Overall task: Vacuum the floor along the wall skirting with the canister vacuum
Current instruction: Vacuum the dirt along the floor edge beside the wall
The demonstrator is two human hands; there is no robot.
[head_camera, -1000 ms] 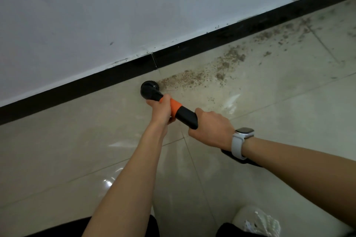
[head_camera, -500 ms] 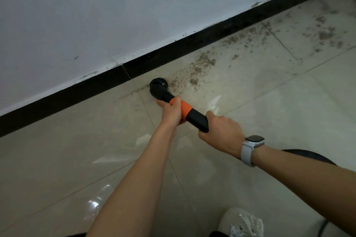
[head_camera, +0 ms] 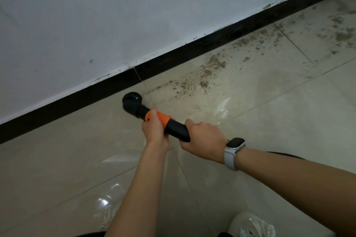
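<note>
1. The canister body is not seen; only a thin dark arc of hose (head_camera: 283, 155) shows behind the right forearm, and the rest is hidden.
2. The bristles of the brush head (head_camera: 132, 98) are barely made out against the dark skirting (head_camera: 77, 100), and whether they touch it cannot be told.
3. A white shoe (head_camera: 250, 225) is cut off by the bottom edge, as are both forearms.
4. The vacuum wand (head_camera: 173, 129) is held by 2 hands and slants from lower right up to the left, its brush head resting on the floor (head_camera: 57, 169) just beside the skirting.
5. The left hand (head_camera: 154, 131) is wrapped around the orange collar (head_camera: 163, 117), its grip clamped with fingers curled over the top.
6. The right hand (head_camera: 204, 138) is clamped on the black section of the wand just behind, knuckles up; a smartwatch (head_camera: 234, 149) with a pale strap is worn on that wrist.
7. Both arms are extended forward, the left nearly straight, the right angled in from the right.
8. The skirting runs diagonally, rising to the upper right below the white wall (head_camera: 115, 15).
9. Brown debris (head_camera: 212, 67) is scattered on the tiles to the right of the brush head, along the skirting, thinning and continuing toward the upper right corner.
10. Open tile is left to the left of the brush head and below the arms, with glare patches on it.
</note>
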